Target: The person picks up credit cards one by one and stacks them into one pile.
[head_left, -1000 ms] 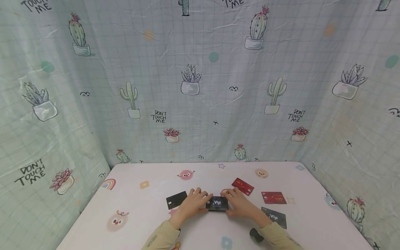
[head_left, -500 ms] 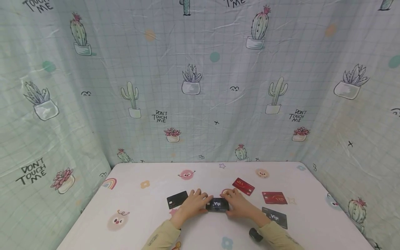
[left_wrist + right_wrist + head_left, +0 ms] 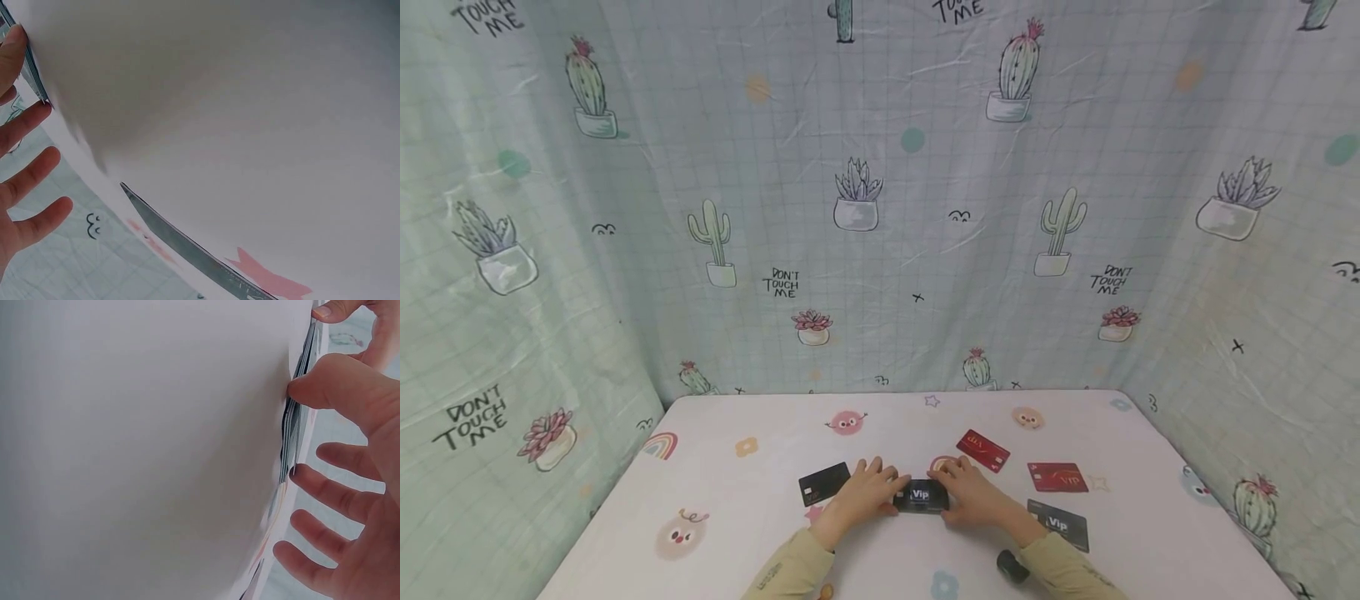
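Observation:
A small stack of cards, its black top card printed "Vip", is at the middle of the white table, between both hands. My left hand pinches its left end, thumb on the near side and fingertips on the far side. At the right end my right hand holds it in the same way. Seen edge-on in the right wrist view, the card stack shows several thin layers, with one card at the back standing slightly apart. In the left wrist view only the end of the stack shows.
A black card lies left of my left hand. To the right are two red cards and a grey "Vip" card partly behind my right wrist. A small rounded black object is near my right sleeve. A patterned curtain surrounds the table.
The stack and both hands have shifted very slightly toward me, and the thick front edge seen earlier shows less. Both hands keep their hold; the loose cards stay put.

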The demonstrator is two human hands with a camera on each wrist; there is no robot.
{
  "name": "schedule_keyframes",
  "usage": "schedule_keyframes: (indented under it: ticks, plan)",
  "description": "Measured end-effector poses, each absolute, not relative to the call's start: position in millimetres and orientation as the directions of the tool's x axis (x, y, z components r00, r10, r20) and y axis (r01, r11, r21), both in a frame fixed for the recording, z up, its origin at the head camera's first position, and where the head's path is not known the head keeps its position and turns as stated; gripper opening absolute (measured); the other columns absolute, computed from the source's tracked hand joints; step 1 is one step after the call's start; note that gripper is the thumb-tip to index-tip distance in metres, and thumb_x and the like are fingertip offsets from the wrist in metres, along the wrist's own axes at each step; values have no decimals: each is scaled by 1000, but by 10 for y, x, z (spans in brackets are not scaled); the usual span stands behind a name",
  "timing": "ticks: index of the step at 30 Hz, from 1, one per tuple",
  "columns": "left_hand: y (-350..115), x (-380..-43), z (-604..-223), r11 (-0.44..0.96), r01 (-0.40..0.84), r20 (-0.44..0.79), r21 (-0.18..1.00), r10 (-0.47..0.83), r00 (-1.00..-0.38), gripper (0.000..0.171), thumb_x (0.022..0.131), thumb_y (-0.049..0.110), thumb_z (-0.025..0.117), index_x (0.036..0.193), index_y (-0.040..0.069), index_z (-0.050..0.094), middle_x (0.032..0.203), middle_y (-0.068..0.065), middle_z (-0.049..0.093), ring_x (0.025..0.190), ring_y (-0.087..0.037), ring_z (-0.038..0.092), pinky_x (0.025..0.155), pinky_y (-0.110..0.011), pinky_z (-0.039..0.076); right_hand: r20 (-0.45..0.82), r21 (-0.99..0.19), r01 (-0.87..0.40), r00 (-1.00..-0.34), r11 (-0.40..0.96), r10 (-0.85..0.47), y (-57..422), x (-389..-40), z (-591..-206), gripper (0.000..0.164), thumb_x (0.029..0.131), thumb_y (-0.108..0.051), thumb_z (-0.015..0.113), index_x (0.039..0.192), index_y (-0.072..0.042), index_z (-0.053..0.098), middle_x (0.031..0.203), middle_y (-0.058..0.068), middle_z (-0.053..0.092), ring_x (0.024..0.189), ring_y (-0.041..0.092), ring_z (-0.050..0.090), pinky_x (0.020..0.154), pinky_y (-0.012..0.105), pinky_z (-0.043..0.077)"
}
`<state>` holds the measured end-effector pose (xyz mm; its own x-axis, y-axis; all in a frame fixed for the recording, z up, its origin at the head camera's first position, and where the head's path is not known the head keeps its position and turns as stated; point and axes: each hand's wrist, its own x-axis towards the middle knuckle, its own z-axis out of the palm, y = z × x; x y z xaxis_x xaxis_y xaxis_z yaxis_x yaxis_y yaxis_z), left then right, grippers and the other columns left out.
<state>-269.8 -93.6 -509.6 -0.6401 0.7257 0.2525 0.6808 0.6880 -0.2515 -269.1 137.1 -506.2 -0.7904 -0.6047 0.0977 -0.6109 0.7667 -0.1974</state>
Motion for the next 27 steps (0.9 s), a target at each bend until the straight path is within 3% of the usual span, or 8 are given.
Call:
schedule_keyframes:
  ticks: [27]
  plan:
    - [-916,-2705,-5073,688,674,250,-271,726,-641,55,70,45,65,120,24,54,96,6,61,85,-12,47,76,-32,42,97,-228,-586,-808,777,-581,1434,-2719,-5111,56,70,-32,70,121,-17,50,110,-1,49,97,18,42,80,39,45]
